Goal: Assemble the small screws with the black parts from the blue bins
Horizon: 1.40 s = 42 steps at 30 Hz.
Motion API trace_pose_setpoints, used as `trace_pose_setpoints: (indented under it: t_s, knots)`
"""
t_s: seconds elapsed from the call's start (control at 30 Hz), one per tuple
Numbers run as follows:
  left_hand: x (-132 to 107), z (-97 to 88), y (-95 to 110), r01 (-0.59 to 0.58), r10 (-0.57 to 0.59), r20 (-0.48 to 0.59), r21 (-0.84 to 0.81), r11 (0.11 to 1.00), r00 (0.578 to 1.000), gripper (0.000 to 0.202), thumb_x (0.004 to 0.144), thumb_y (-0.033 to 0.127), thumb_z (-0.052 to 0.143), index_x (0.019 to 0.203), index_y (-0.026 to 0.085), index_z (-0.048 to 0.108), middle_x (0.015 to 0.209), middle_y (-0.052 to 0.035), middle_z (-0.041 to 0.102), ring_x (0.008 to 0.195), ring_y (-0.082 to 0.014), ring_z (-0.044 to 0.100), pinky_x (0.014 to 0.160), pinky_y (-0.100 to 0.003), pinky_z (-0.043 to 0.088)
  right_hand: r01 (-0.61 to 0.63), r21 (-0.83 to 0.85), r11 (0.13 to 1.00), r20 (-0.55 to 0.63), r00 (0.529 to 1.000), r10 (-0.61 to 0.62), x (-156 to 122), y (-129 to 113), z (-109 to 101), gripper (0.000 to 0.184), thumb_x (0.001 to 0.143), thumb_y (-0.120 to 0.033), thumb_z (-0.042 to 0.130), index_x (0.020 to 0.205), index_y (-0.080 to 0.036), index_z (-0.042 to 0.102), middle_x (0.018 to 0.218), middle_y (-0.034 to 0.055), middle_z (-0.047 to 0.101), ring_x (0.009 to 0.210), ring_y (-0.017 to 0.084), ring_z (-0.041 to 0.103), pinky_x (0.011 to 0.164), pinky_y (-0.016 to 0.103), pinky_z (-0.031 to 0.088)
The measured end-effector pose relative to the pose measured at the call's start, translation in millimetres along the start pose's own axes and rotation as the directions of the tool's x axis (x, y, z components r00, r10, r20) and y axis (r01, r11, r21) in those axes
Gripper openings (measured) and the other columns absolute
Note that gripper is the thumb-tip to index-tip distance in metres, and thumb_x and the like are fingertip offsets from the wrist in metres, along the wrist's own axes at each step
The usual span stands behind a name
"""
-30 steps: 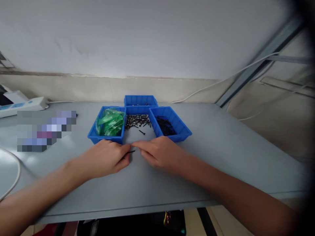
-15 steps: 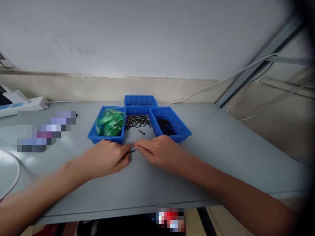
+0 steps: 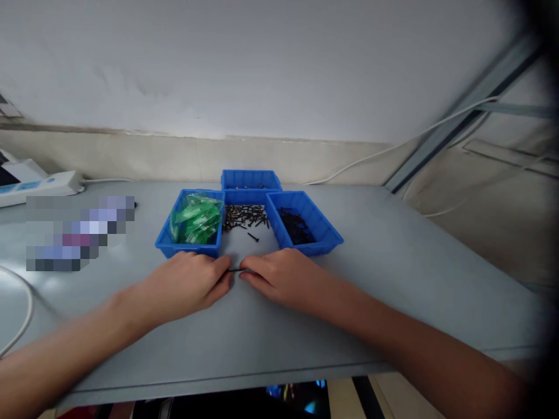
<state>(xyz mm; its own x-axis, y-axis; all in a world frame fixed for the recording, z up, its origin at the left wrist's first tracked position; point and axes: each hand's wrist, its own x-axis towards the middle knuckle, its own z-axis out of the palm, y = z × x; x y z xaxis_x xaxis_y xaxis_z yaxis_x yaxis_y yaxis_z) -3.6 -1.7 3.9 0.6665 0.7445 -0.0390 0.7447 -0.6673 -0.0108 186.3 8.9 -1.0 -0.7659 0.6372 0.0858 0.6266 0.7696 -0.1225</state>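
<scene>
My left hand [image 3: 192, 282] rests on the grey table [image 3: 393, 279] with its fingers pinched on one end of a thin black screw [image 3: 236, 270]. Opposite it, my right hand [image 3: 279, 276] lies curled, its fingertips touching the screw's other end. Both hands sit just in front of several blue bins. Between the bins lies a pile of dark screws [image 3: 244, 215], with one loose screw [image 3: 253, 237] nearer me.
The left blue bin [image 3: 168, 241] holds green plastic bags [image 3: 195, 218]. The right blue bin [image 3: 325, 235] holds black parts, and a third bin [image 3: 250, 178] stands behind. A white device [image 3: 30, 180] and a cable [image 3: 17, 326] lie at the left. The table edge runs close below my forearms.
My right hand has drawn in toward the left hand, so its fingertips now meet the screw. The left hand has stayed in place.
</scene>
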Motion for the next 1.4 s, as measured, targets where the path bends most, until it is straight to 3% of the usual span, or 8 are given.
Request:
trace_pose_setpoints:
  t_s: [0.3,0.47,0.67,1.03,1.4]
  knots:
    - [-2.2,-2.6,-1.4,-0.078,0.078,-0.131,0.012,0.997,0.988,0.024,0.089,0.028,0.033,0.077,0.017,0.05,0.06,0.0007,0.057,0.052,-0.013,0.055,0.046,-0.023,0.035,-0.067,0.016,0.998,0.017,0.998,0.066,-0.9,-4.1,-2.3,0.018,0.088,-0.025,0.038,0.084,-0.016,0.053,0.064,0.0007,0.06,0.054,0.012,0.052,0.049,0.025,0.026]
    - [-4.1,-1.2,-1.3,-0.214,0.189,-0.256,-0.073,0.974,0.948,0.026,0.091,0.027,0.032,0.088,0.016,0.055,0.072,-0.0002,0.061,0.063,-0.0125,0.058,0.056,-0.024,0.041,-0.018,0.047,0.999,0.019,1.0,0.017,-1.7,-1.2,0.0,0.015,0.087,-0.02,0.038,0.084,-0.015,0.052,0.068,0.0022,0.061,0.056,0.012,0.054,0.049,0.024,0.027]
    - [-3.3,1.9,-3.1,-0.221,0.186,-0.302,-0.083,0.972,0.935,0.026,0.09,0.028,0.035,0.09,0.016,0.058,0.072,-0.0011,0.062,0.064,-0.0128,0.058,0.057,-0.024,0.043,0.003,0.079,0.997,0.021,1.0,-0.005,-0.8,2.2,3.3,0.014,0.086,-0.017,0.037,0.086,-0.014,0.052,0.069,0.0029,0.062,0.056,0.012,0.054,0.049,0.024,0.028]
    - [-3.6,-2.1,-1.5,-0.263,0.236,-0.292,-0.059,0.963,0.927,0.027,0.09,0.028,0.033,0.086,0.015,0.057,0.07,-0.0015,0.058,0.062,-0.0118,0.056,0.056,-0.024,0.042,-0.008,0.088,0.996,0.038,0.999,0.005,0.9,-0.5,1.3,0.015,0.086,-0.019,0.039,0.08,-0.015,0.052,0.074,0.0038,0.063,0.061,0.013,0.057,0.053,0.024,0.032]
    - [-5.7,-0.8,-0.6,-0.188,0.166,-0.212,-0.088,0.978,0.963,0.024,0.089,0.027,0.033,0.081,0.016,0.053,0.068,-0.0005,0.055,0.059,-0.0126,0.053,0.052,-0.025,0.039,-0.022,0.067,0.997,0.041,0.999,0.019,-1.2,-1.7,0.5,0.016,0.086,-0.019,0.039,0.079,-0.014,0.053,0.072,0.0035,0.062,0.06,0.013,0.056,0.052,0.025,0.029]
